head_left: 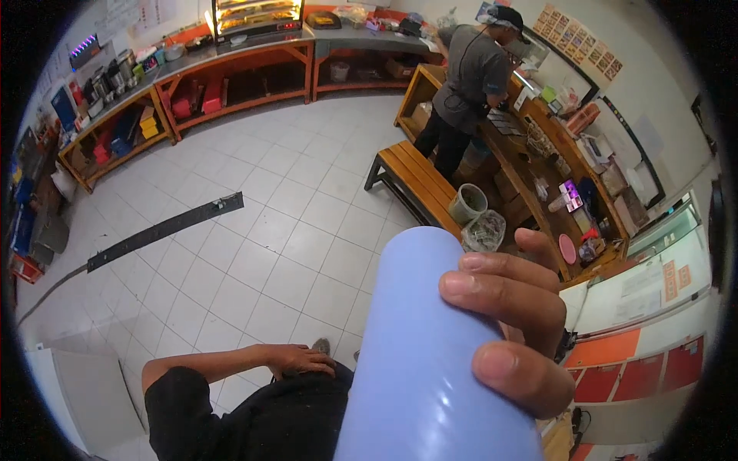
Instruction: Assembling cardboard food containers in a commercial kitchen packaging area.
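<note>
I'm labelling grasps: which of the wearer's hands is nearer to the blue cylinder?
Right. The right hand touches the blue cylinder, its fingertips on the right side. The left hand rests at the waist, apart from it, to its left.

We've got white floor tiles (269, 253), 1 dark strip (165, 233) lying across them. Orange-framed counters (234, 55) line the far side; 1 display case (261, 31) there glows warm. On our right: 1 slatted wooden bench (417, 178), 1 wooden desk (516, 157), pale wall (653, 61) with paper sheets (580, 42).
</note>
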